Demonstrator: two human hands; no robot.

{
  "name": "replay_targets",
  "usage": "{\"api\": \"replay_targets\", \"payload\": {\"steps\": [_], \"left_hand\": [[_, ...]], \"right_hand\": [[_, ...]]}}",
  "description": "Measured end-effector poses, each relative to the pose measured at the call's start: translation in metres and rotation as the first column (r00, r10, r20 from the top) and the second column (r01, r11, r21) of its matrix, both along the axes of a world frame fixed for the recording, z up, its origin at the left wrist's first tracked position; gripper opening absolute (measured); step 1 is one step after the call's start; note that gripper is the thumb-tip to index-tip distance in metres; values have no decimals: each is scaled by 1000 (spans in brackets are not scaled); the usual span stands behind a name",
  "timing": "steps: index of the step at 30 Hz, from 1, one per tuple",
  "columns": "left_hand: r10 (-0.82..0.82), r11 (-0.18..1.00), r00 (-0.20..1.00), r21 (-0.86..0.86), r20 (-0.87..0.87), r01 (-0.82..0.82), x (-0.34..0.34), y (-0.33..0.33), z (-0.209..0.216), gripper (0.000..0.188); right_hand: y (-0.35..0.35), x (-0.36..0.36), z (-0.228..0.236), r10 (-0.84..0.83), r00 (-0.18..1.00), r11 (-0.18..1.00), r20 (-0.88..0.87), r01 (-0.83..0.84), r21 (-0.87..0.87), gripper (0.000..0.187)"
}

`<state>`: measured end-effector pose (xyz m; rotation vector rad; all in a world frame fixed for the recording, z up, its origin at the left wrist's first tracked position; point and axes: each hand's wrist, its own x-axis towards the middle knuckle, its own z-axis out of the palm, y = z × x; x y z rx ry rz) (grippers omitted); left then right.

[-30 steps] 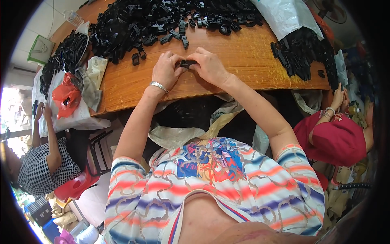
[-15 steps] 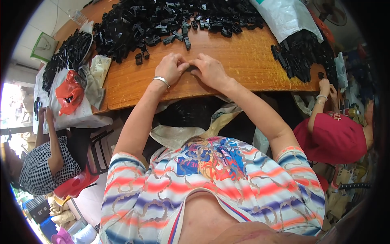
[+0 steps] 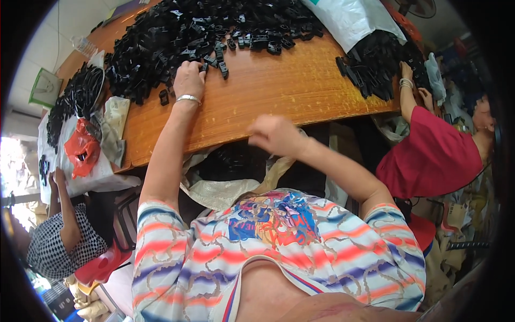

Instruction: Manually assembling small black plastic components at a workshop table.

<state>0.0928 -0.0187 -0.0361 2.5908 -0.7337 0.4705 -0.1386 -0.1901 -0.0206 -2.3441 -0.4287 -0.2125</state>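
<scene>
My left hand (image 3: 189,80), a bracelet at its wrist, reaches to the near edge of a large heap of small black plastic pieces (image 3: 177,37). Its fingers are curled together around a small black plastic piece (image 3: 204,67) at the fingertips. Just off the table's near edge hangs my right hand (image 3: 276,135), smeared by motion, so its grip is unclear. Below it, at my lap, lies an opened whitish woven sack (image 3: 222,194) with dark contents. A single black piece (image 3: 163,97) sits apart from the heap, left of my left wrist.
The brown wooden table (image 3: 257,88) spreads before me. At its right a white bag (image 3: 359,21) spills longer black parts (image 3: 367,75), where a co-worker in red (image 3: 429,150) works. To the left are a red plastic bag (image 3: 81,150), more black parts (image 3: 80,91) and another co-worker (image 3: 64,236).
My hands, together over the table before, have parted. The left has moved away and left to the heap; the right has come back past the table edge. The right co-worker's arm has shifted.
</scene>
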Motion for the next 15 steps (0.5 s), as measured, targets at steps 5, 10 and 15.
{"api": "replay_targets", "payload": {"steps": [5, 10, 15], "left_hand": [[-135, 984, 980, -138, -147, 115, -35, 6, 9, 19], [-231, 970, 963, 43, -140, 239, -78, 0, 26, 19], [-373, 926, 916, 8, -147, 378, -101, -3, 34, 26]], "right_hand": [[-87, 82, -1, -505, 861, 862, 58, 507, -8, 17], [-124, 136, -2, -699, 709, 683, 88, 699, -209, 36], [-125, 147, -1, -653, 753, 687, 83, 635, -352, 35]]}}
